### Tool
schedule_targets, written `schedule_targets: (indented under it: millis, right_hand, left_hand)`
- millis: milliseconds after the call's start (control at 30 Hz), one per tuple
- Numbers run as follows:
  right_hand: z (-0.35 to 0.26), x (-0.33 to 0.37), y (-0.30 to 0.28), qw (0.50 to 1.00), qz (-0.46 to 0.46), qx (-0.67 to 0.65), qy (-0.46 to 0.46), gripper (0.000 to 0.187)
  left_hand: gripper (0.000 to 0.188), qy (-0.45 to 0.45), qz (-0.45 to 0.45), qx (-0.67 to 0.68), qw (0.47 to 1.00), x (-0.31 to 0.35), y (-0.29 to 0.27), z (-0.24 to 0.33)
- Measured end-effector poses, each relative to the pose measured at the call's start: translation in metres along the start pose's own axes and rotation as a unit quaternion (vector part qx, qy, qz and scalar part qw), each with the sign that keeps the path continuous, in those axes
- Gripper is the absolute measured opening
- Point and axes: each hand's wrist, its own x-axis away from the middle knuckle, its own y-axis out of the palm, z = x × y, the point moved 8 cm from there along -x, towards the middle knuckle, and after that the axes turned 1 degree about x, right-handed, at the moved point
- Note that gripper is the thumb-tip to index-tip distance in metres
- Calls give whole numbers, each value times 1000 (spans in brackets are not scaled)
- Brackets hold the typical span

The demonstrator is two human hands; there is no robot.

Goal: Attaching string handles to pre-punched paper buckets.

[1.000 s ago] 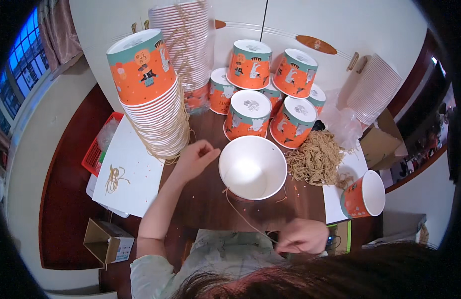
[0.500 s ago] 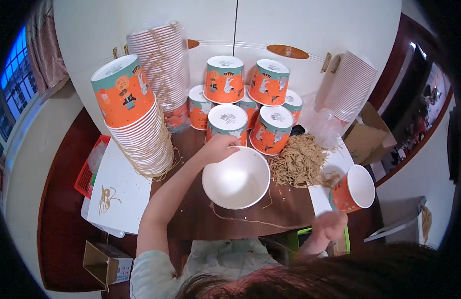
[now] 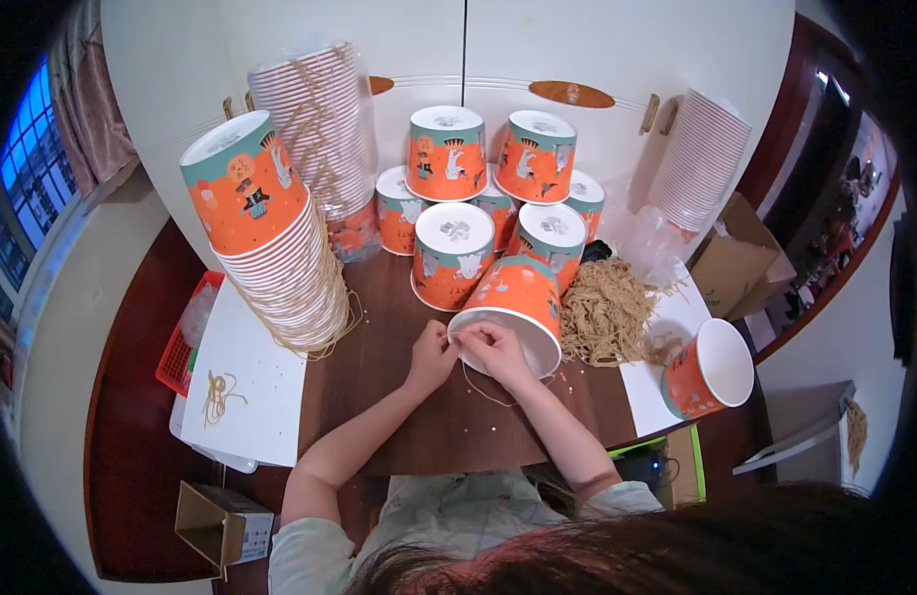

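A large orange and teal paper bucket (image 3: 513, 288) lies tilted on the brown table, its white open mouth turned toward me. At the left side of its rim, my left hand (image 3: 435, 355) is closed, with the fingertips against the edge. Just beside it my right hand (image 3: 496, 353) reaches over the mouth in a pinch, its fingertips nearly meeting the left ones. A thin tan cord (image 3: 490, 398) hangs in a loop from beneath the pinching fingers to the lower right of the rim. The fingertips partly cover the spot where they meet.
Upside-down buckets (image 3: 448, 164) are piled behind. A tall nested stack (image 3: 280, 268) stands left, with a wrapped stack (image 3: 314, 129) behind. Right are a tangled cord heap (image 3: 607, 312), an upright bucket (image 3: 711, 367) at the edge and another stack (image 3: 701, 159). Loose cords (image 3: 220, 397) lie left.
The bucket has tipped from facing upward to lying with its mouth toward me. My right hand has come from the right table edge to the rim; the cord, stretched rightward before, now hangs slack.
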Motion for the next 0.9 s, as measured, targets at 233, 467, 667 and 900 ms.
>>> schedule_targets:
  millis: [233,467,667,900]
  right_hand:
    - [31,6,2,992,44,-106,52,2]
    - [46,15,9,980,20,-159,115,4]
    - [39,16,8,986,12,-111,120,10]
    - [47,12,-2,991,74,-74,85,10]
  left_hand:
    - [20,-54,25,66,996,5,-10,-19]
    - [17,-96,19,29,995,3,-20,-1]
    - [14,-97,-25,-39,994,9,-12,14]
    - [16,-103,-66,-36,992,13,-2,15]
